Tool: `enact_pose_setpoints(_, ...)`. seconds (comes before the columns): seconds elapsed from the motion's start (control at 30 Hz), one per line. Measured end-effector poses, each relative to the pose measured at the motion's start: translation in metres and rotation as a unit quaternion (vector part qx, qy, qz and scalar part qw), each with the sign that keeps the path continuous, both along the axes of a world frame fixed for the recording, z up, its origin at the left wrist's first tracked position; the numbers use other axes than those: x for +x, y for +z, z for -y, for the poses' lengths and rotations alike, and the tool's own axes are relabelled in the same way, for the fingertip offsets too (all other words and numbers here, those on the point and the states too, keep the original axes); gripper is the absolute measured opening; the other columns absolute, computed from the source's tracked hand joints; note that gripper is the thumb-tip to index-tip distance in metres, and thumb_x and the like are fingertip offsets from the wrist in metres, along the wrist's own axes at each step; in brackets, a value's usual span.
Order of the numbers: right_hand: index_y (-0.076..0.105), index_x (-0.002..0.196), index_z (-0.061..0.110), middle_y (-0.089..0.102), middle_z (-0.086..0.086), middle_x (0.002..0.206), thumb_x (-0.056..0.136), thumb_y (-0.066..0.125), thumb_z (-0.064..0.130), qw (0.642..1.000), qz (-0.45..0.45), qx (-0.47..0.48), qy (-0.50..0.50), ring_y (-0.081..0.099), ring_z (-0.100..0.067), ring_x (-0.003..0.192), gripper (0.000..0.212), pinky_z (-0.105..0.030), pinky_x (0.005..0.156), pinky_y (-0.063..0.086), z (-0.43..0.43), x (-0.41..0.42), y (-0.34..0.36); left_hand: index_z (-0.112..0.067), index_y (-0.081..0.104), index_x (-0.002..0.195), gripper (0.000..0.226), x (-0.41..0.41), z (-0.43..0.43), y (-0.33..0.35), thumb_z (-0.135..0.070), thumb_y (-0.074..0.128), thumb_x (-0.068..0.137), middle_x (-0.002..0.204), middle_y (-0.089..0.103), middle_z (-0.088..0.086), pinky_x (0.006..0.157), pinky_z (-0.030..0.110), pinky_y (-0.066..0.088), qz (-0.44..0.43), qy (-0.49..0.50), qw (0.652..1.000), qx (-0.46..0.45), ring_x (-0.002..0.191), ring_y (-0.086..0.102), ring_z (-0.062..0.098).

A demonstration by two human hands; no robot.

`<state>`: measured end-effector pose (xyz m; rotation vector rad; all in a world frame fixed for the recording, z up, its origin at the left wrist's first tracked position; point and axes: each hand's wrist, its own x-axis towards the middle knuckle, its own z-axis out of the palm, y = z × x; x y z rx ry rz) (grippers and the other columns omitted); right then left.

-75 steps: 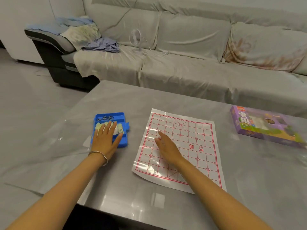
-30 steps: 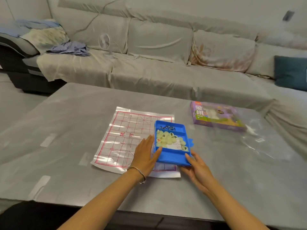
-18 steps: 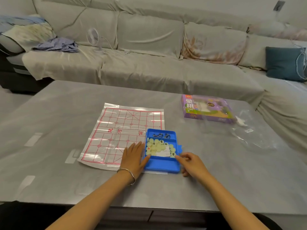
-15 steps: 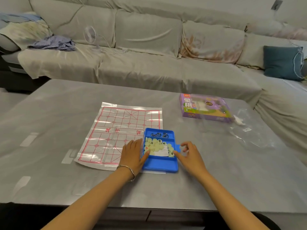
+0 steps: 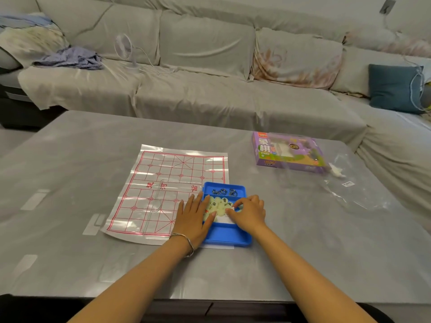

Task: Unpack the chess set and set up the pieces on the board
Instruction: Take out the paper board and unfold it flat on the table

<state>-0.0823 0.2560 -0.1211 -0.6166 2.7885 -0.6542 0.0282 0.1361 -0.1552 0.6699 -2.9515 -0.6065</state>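
A blue plastic tray (image 5: 227, 237) sits on the near right corner of the red-lined paper chess board (image 5: 168, 173). Its middle compartment holds several pale round chess pieces (image 5: 218, 203) and a white paper slip (image 5: 226, 220); the far compartment holds metal rings (image 5: 222, 191). My left hand (image 5: 191, 217) lies flat against the tray's left wall, thumb over the rim. My right hand (image 5: 250, 212) reaches into the tray from the right, fingers curled down onto the pieces and slip. Whether it holds anything is hidden.
A clear plastic lid (image 5: 158, 206) lies on the board. The purple chess box (image 5: 289, 152) and a clear plastic bag (image 5: 349, 197) lie at the right of the grey table (image 5: 70, 183). A covered sofa (image 5: 210, 94) with a small fan (image 5: 124, 48) stands behind.
The tray was carried from the board's left to its near right corner and set down. My right hand has moved from the tray's right edge into the tray, over the pieces.
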Motion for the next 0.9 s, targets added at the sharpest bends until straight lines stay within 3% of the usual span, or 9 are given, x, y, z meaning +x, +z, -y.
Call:
enact_pose_setpoints(0.13,0.067,0.091,0.024,0.051,-0.003,0.122,0.078,0.071,0.04,0.996,0.078,-0.051,0.0,0.037,-0.022,0.121,0.021,-0.034,0.096,0.036,-0.001,-0.004,0.007,-0.029,0.0,0.147,0.119,0.0,0.0,0.0,-0.076,-0.04,0.046,0.157,-0.004,-0.004,0.114,0.036,-0.008,-0.001,0.0,1.0,0.001,0.144,-0.005,0.018)
enact_pose_setpoints(0.23,0.07,0.09,0.024,0.055,-0.002,0.12,0.079,0.07,0.043,0.995,0.092,-0.034,0.023,0.036,-0.022,0.121,0.022,-0.035,0.096,0.036,-0.008,-0.011,0.009,-0.028,-0.001,0.147,0.119,0.0,0.0,-0.001,-0.076,-0.04,0.045,0.157,-0.005,-0.004,0.114,0.036,-0.009,0.0,0.0,1.0,0.0,0.144,-0.005,0.018)
enact_pose_setpoints(0.4,0.064,0.071,0.027,0.067,0.002,0.096,0.083,0.066,0.041,0.982,0.132,-0.132,0.018,0.058,-0.021,0.102,0.019,-0.044,0.09,0.049,-0.015,-0.018,0.006,-0.029,-0.004,0.147,0.118,0.0,0.0,-0.001,-0.077,-0.04,0.044,0.156,-0.006,-0.004,0.113,0.036,-0.01,0.004,-0.002,1.0,0.001,0.144,-0.007,0.018)
enact_pose_setpoints(0.53,0.055,0.092,0.007,0.065,-0.009,0.1,0.094,0.053,0.024,0.964,0.118,-0.239,0.008,0.062,-0.016,0.093,0.017,-0.019,0.066,0.054,-0.019,-0.02,0.018,-0.029,-0.006,0.147,0.117,0.001,0.0,-0.001,-0.078,-0.038,0.046,0.157,-0.005,-0.003,0.114,0.035,-0.008,-0.001,0.0,1.0,0.006,0.144,-0.006,0.018)
enact_pose_setpoints(0.73,0.053,0.095,0.006,0.063,-0.012,0.097,0.093,0.053,0.012,0.931,0.091,-0.348,-0.065,0.062,-0.019,0.088,0.007,-0.013,0.056,0.053,-0.037,-0.044,0.023,-0.028,-0.002,0.147,0.118,0.001,0.0,-0.001,-0.08,-0.036,0.047,0.157,-0.003,-0.004,0.115,0.035,-0.007,-0.007,0.005,1.0,0.01,0.144,-0.004,0.017)
enact_pose_setpoints(0.8,0.054,0.101,0.005,0.062,-0.018,0.102,0.092,0.054,0.006,0.915,0.089,-0.379,-0.101,0.061,-0.024,0.091,0.009,-0.015,0.059,0.053,-0.056,-0.06,0.023,-0.029,0.0,0.147,0.117,0.001,0.0,-0.002,-0.08,-0.035,0.048,0.157,-0.002,-0.005,0.114,0.034,-0.007,-0.01,0.006,1.0,0.009,0.144,-0.003,0.017)
enact_pose_setpoints(0.9,0.055,0.118,0.004,0.058,-0.015,0.12,0.091,0.054,0.008,0.949,0.002,-0.286,-0.136,0.055,-0.029,0.112,0.027,-0.03,0.089,0.046,-0.092,-0.083,0.009,-0.03,0.003,0.147,0.115,0.001,0.0,-0.002,-0.081,-0.033,0.05,0.157,0.001,-0.005,0.114,0.035,-0.007,-0.017,0.004,1.0,0.01,0.144,-0.001,0.018)
